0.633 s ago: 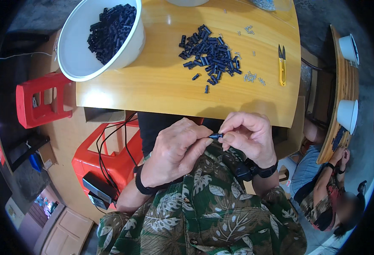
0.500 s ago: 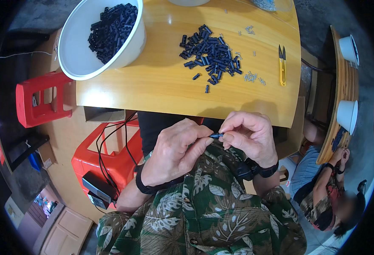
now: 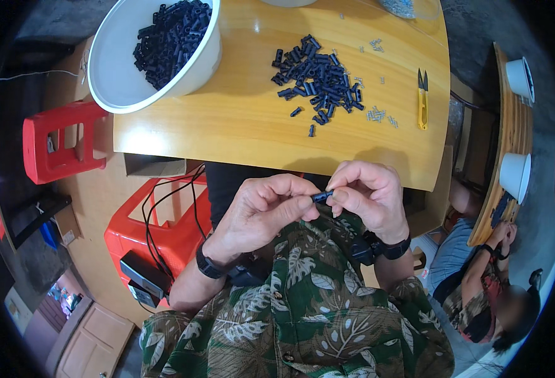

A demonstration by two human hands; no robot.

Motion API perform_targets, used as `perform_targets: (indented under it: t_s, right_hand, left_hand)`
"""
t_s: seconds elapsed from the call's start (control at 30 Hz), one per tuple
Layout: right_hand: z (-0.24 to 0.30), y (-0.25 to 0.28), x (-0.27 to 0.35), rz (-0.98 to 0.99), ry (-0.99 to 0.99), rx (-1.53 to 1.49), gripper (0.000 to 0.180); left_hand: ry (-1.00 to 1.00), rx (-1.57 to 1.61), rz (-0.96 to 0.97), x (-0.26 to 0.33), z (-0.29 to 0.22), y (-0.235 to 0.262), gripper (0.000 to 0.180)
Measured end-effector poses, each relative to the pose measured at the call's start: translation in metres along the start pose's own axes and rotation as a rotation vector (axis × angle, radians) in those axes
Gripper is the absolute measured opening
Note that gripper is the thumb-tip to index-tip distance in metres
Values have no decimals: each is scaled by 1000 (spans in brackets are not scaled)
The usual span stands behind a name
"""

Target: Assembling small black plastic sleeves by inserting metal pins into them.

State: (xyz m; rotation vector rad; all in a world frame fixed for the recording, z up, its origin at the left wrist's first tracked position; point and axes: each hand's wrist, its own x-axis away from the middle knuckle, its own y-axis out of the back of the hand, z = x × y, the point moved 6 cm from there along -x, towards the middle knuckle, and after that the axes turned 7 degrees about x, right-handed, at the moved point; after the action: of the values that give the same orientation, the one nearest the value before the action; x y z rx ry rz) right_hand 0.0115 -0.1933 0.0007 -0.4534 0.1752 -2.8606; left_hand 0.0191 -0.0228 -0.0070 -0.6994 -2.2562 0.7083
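Observation:
Just off the table's near edge, a small black tubular plastic piece (image 3: 321,197) is pinched between my two hands. My left hand (image 3: 266,205) is closed, thumb and forefinger on the piece's left end. Closed too, my right hand (image 3: 370,198) grips its right end with the fingertips. Whatever lies inside the piece is hidden. On the wooden table (image 3: 195,135) beyond rests a loose pile of similar black pieces (image 3: 328,82). Small silvery metal parts (image 3: 376,114) lie beside that pile on its right.
A white tub (image 3: 113,69) of black pieces stands at the table's left. Yellow-handled thread snips (image 3: 423,101) lie at the right. Red stools (image 3: 63,142) and black cables (image 3: 148,220) are to the left. Another person (image 3: 479,283) sits at a wooden bench (image 3: 488,189) on the right.
My left hand has rotated, its thumb now stretched along the piece, so more of the black piece shows between my fingers. My right hand has hardly moved.

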Motion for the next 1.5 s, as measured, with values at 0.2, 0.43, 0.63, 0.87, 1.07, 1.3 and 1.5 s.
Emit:
perform_targets:
  t_s: [0.2, 0.43, 0.63, 0.87, 1.07, 1.3, 1.5]
  right_hand:
    - [-1, 0, -2, -10, 14, -31, 6]
    - [-2, 0, 1, -25, 10, 20, 5]
    - [0, -1, 2, -18, 31, 22, 5]
    - [0, -2, 2, -10, 81, 33, 3]
    - [-4, -2, 3, -33, 56, -2, 3]
    - [-4, -4, 2, -34, 77, 21, 3]
    - [4, -6, 3, -55, 109, 142, 3]
  left_hand:
    - [-118, -205, -36, 0, -10, -5, 15]
    - [-202, -439, -55, 2, -10, -4, 15]
    - [-93, -142, -42, 1, 1, -1, 17]
    - [20, 102, 34, -1, 8, 2, 17]
    - [-25, 40, -31, -2, 4, 1, 18]
    - [-88, 123, -55, -2, 7, 5, 21]
    - [-219, -100, -104, 5, -3, -1, 20]
